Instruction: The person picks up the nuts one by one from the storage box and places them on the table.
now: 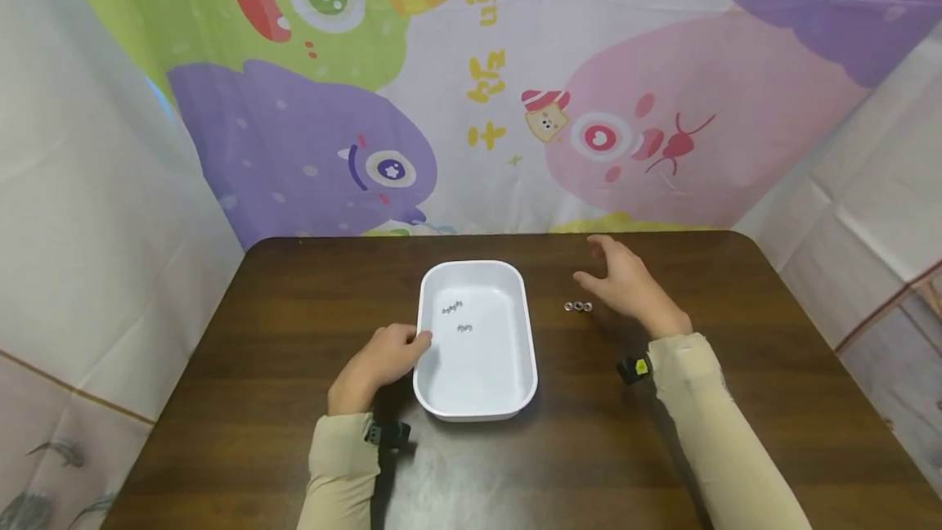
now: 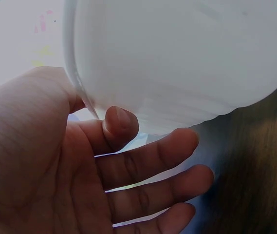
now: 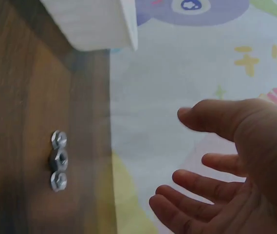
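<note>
A white rectangular tray [image 1: 477,375] stands on the table. My left hand [image 1: 384,360] pinches its left rim, thumb over the edge and index finger bent against the outer wall [image 2: 177,63]; the other left fingers [image 2: 162,185] spread below it. Inside the tray lie a short row of small metal nuts [image 1: 452,307] and a pair of nuts [image 1: 464,328]. To the right of the tray, three metal nuts [image 1: 578,307] sit in a row on the wood, touching or nearly so; the middle nut [image 3: 59,160] looks darker. My right hand [image 1: 625,280] hovers beside them, fingers apart, holding nothing.
The dark brown wooden table [image 1: 294,293] runs back to a cartoon-printed curtain [image 1: 471,186]. Pale cloth walls [image 1: 88,186] rise on both sides. Each wrist wears a small black camera [image 1: 388,433].
</note>
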Tool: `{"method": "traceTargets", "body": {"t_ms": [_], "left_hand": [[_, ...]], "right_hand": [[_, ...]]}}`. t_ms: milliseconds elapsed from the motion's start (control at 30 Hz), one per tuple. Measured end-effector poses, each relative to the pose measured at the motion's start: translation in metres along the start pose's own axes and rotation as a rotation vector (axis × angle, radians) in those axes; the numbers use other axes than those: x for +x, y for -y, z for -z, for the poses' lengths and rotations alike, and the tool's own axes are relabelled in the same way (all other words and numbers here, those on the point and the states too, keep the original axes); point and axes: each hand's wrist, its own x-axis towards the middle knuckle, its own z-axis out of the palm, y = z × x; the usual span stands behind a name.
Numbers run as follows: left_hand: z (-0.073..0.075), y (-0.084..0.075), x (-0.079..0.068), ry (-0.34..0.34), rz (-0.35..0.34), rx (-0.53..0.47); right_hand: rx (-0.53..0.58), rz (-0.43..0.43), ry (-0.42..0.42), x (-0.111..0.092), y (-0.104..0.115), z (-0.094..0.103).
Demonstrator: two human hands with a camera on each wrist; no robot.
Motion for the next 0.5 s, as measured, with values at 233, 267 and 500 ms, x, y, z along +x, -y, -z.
{"method": "traceTargets", "body": {"t_ms": [233, 267, 500], "left_hand": [[-0.001, 0.000, 0.001, 0.005, 0.017, 0.003], [-0.001, 0.001, 0.001, 0.005, 0.016, 0.003], [-0.001, 0.000, 0.001, 0.010, 0.021, -0.012]], "right_hand": [[0.052, 0.038, 0.001, 0.003, 0.021, -0.001], [0.064, 0.041, 0.005, 0.004, 0.024, -0.002], [0.143, 0.060, 0.050, 0.010, 0.048, -0.014]]}}
